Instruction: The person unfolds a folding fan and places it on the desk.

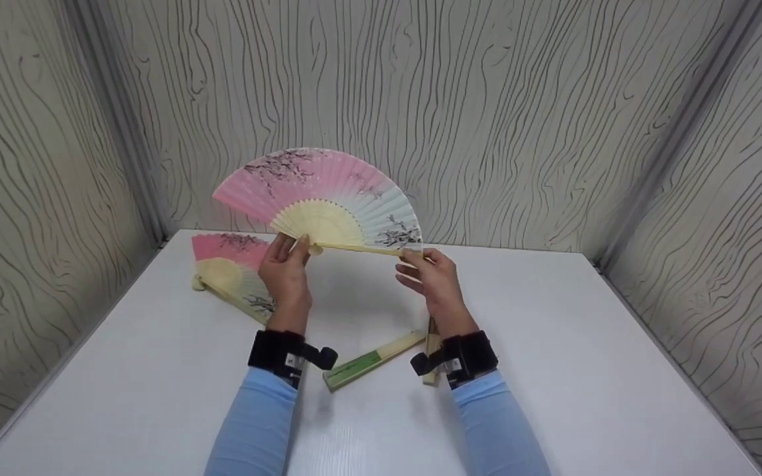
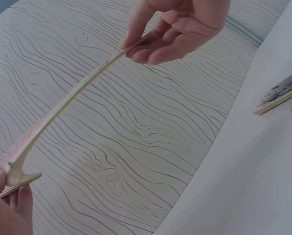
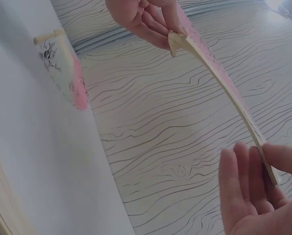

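Note:
A pink-and-white folding fan with dark blossom branches is spread wide above the table. My left hand pinches it near the pivot, thumb in front. With thumb and fingers, my right hand pinches the far end of its right guard stick. The stick bows slightly in both wrist views. Behind my left hand, a second pink-and-white fan lies partly spread on the table, its right part hidden by that hand.
A folded green fan lies on the white table between my forearms. Another folded fan is partly hidden by my right wrist. Wood-patterned walls enclose the table's back and sides.

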Tool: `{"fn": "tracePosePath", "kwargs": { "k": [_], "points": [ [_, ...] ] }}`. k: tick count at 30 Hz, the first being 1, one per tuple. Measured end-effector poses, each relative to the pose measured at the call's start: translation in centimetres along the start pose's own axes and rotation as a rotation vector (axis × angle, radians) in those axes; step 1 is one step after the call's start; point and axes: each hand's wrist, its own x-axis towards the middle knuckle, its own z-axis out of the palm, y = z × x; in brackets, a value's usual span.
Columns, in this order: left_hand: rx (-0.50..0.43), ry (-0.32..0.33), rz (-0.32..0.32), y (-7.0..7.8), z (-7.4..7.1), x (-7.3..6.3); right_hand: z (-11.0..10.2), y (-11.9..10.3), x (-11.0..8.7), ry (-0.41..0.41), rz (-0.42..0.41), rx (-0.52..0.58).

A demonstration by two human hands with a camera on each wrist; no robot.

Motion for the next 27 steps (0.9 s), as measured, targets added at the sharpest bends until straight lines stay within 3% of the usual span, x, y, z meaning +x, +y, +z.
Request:
{"fn": "tracePosePath", "kwargs": {
  "k": [4, 7, 13, 18, 23, 27],
  "points": [
    [-0.047, 0.093, 0.002, 0.2, -0.5, 0.5, -0.2, 0.3, -0.3, -0.073, 0.039, -0.201],
    [-0.078, 0.139, -0.032, 0.6, -0.9, 0.8, -0.3, 0.6, -0.4, -0.143, 0.073, -0.325],
    [-0.089, 0.174, -0.098, 1.4, -1.4, 1.3, -0.4, 0.9, -0.6, -0.256, 0.121, -0.485],
    [-0.054, 0.154, -0.116, 1.6, -1.1, 1.7, -0.5, 1.0, -0.7, -0.3, 0.145, -0.598],
    [0.045, 0.117, -0.097, 0.0, -0.4, 2.5, -0.9, 1.6, -0.3, -0.274, 0.167, -0.767],
    [0.244, 0.097, -0.121, -2.4, 0.0, 4.0, -1.7, 3.0, 0.2, -0.241, 0.188, -0.88]
  ]
}}
